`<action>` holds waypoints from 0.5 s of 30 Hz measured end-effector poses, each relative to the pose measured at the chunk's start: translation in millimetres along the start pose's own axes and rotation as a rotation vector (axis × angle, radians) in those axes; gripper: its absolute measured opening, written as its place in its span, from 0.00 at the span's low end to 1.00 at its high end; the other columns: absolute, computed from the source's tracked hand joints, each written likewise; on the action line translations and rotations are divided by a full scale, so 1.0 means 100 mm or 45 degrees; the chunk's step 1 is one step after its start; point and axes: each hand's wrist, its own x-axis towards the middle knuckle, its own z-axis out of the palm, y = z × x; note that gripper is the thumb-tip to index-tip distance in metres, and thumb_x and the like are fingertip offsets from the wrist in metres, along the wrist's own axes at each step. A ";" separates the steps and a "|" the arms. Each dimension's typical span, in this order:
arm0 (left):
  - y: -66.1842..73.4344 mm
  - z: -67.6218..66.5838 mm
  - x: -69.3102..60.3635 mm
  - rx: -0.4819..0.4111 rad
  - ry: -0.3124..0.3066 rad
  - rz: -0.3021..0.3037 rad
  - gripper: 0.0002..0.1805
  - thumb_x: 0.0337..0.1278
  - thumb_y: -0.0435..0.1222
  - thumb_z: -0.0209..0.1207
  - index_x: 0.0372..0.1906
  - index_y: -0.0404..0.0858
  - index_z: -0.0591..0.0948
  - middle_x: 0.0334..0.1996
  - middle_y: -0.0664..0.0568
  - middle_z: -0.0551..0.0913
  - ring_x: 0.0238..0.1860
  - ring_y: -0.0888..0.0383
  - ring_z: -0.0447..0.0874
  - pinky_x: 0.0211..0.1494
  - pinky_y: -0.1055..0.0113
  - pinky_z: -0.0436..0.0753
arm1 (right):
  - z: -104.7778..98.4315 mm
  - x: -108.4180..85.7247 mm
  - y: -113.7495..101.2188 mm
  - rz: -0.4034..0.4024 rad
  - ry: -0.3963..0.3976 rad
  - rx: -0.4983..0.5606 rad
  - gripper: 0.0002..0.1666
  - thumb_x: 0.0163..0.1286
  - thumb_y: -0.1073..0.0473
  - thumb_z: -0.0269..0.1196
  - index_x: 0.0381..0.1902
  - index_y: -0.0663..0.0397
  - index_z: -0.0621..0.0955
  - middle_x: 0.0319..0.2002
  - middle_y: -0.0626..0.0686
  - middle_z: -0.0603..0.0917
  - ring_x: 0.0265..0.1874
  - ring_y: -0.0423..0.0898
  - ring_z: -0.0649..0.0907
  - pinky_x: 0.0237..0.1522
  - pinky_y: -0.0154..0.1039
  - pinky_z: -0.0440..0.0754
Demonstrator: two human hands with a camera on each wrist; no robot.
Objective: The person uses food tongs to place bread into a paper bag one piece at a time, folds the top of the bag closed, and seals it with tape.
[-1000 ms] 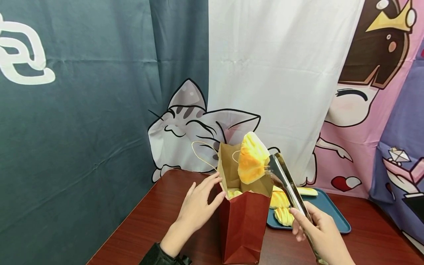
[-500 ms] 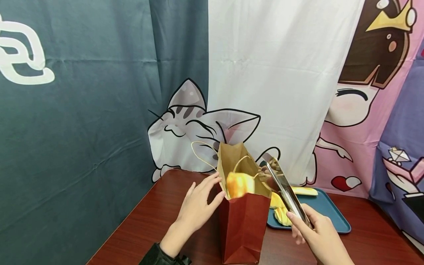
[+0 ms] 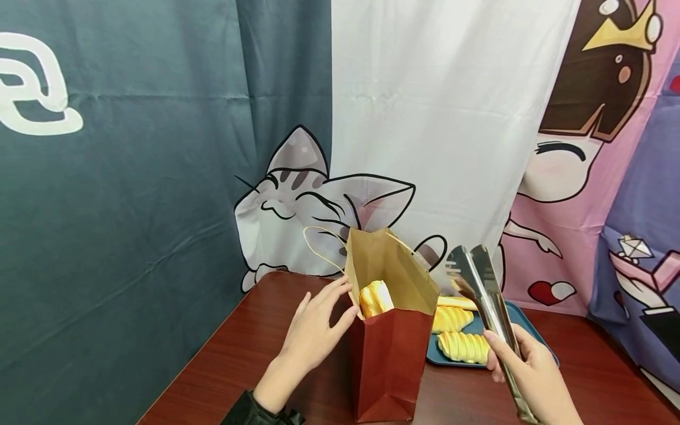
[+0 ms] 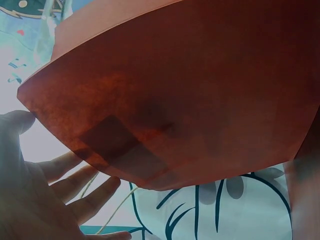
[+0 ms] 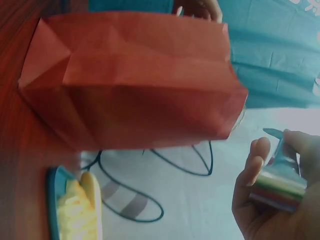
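Note:
A red paper bag (image 3: 390, 360) with a tan inside stands upright on the table, its mouth open. A golden bread piece (image 3: 375, 298) shows inside, near the left rim. My left hand (image 3: 313, 336) touches the bag's left rim with spread, fairly straight fingers; in the left wrist view those fingers (image 4: 92, 197) lie along the bag's edge. To the right of the bag, my right hand (image 3: 531, 369) holds metal tongs (image 3: 491, 301). The tongs' ends are apart with nothing between them. In the right wrist view the hand grips the tongs' metal handle (image 5: 280, 185).
A blue tray (image 3: 526, 321) behind and right of the bag carries several breads, among them a ridged roll (image 3: 462, 347). Thin cord handles (image 3: 319, 251) rise from the bag. A printed curtain (image 3: 451, 118) hangs behind the brown table (image 3: 239, 348).
The bread piece has gone from the tongs down into the bag and now lies tilted there. My right hand has drawn the tongs away to the right. My left hand stays at the rim.

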 end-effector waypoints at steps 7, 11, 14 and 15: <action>0.00 0.00 0.00 -0.005 0.001 0.001 0.26 0.68 0.55 0.54 0.65 0.49 0.77 0.71 0.62 0.72 0.71 0.60 0.72 0.76 0.37 0.59 | -0.05 0.06 0.17 0.216 -0.034 -0.149 0.34 0.67 0.35 0.63 0.57 0.56 0.75 0.22 0.50 0.81 0.22 0.46 0.81 0.28 0.36 0.79; 0.00 0.00 0.00 -0.006 -0.008 -0.003 0.26 0.68 0.55 0.54 0.65 0.50 0.77 0.71 0.62 0.72 0.71 0.60 0.71 0.76 0.37 0.59 | -0.07 0.09 0.31 0.218 -0.084 -0.359 0.35 0.65 0.33 0.64 0.55 0.55 0.76 0.23 0.48 0.81 0.22 0.43 0.80 0.27 0.35 0.76; 0.00 0.00 0.00 -0.007 -0.010 -0.006 0.26 0.68 0.55 0.54 0.65 0.50 0.77 0.71 0.62 0.72 0.71 0.59 0.71 0.76 0.37 0.59 | -0.09 0.12 0.43 0.118 -0.108 -0.601 0.33 0.65 0.34 0.64 0.52 0.55 0.76 0.24 0.46 0.81 0.22 0.39 0.77 0.28 0.35 0.73; 0.00 0.00 0.00 -0.006 -0.010 -0.006 0.26 0.68 0.55 0.54 0.65 0.50 0.77 0.71 0.62 0.72 0.71 0.59 0.71 0.76 0.37 0.59 | -0.10 0.13 0.47 0.078 -0.110 -0.672 0.34 0.64 0.34 0.65 0.51 0.56 0.76 0.25 0.45 0.80 0.22 0.39 0.76 0.28 0.36 0.73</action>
